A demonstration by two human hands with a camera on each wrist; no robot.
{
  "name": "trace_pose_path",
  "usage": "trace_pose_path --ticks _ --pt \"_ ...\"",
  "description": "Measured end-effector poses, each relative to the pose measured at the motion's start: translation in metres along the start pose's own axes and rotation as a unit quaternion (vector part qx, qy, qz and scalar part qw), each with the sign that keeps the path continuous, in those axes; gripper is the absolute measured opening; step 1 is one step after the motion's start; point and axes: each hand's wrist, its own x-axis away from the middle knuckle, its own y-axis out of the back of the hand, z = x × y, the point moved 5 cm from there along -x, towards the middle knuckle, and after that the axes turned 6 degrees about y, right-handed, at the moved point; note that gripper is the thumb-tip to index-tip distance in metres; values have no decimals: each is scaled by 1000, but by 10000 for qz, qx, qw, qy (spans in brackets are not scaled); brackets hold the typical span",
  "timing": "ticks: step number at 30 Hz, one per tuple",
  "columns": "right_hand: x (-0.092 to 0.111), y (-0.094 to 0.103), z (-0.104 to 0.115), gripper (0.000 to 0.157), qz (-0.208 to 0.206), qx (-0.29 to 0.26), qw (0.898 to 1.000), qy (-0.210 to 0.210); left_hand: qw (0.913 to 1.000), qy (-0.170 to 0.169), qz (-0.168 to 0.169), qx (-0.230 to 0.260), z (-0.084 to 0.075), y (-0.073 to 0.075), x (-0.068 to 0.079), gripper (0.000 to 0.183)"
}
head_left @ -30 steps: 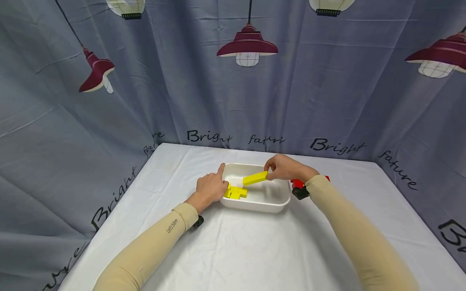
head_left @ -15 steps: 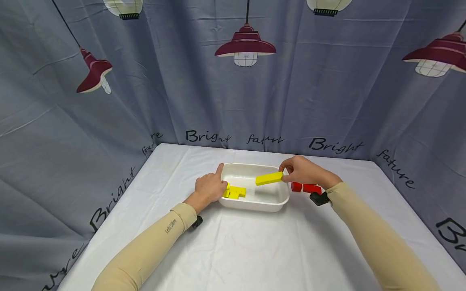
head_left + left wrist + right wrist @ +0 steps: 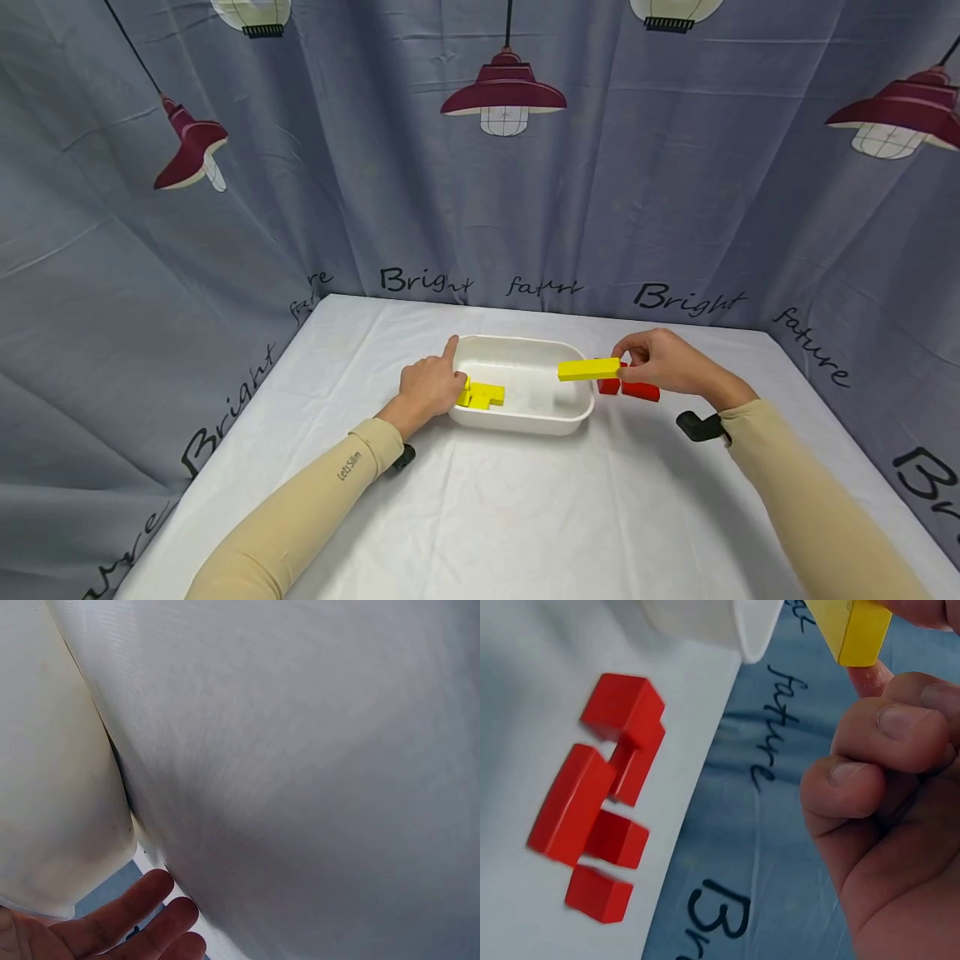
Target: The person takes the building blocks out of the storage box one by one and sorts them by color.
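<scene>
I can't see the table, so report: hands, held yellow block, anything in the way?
Left hand holds white tub at left rim. Right hand pinches long yellow block, raised at tub's right end. Red blocks nearby, apparently not blocking.

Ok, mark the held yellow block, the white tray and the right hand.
Held yellow block (image 3: 588, 370), head view: middle of its long side.
White tray (image 3: 516, 424), head view: near outer wall.
Right hand (image 3: 666, 363), head view: its back.

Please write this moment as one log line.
right hand: holds long yellow block | left hand: touches white bin | other yellow blocks: inside bin | red blocks: on table
</scene>
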Motion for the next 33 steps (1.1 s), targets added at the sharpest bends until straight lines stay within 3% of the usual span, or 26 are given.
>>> trace_pose_path --ticks 11,24,33 --pt "26 5 -24 31 -215 -184 9991 -315 10000 26 24 -1 -1 1 -1 71" --pt "46 2 -53 26 -180 -317 9974 -614 10000 28 62 15 -1 0 -1 71" --pt "52 -16 -73 35 -61 -371 9961 -802 10000 52 68 -11 -1 1 -1 72"
